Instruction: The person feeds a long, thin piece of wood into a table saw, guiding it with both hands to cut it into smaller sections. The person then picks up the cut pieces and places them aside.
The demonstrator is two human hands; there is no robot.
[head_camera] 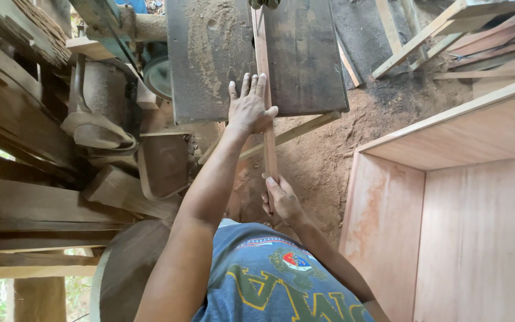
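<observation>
Open plywood cabinet (448, 197) at right; stacked planks (25, 203) at left; loose battens (448, 30) on dirt floor (323, 161)

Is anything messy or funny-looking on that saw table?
Yes: sawdust lies heaped on the left of the dark saw table. The left hand presses the thin wooden strip there; the right hand grips its near end.

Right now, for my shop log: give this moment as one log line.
left hand: flat on saw table, against wood strip | right hand: grips strip's near end
</observation>
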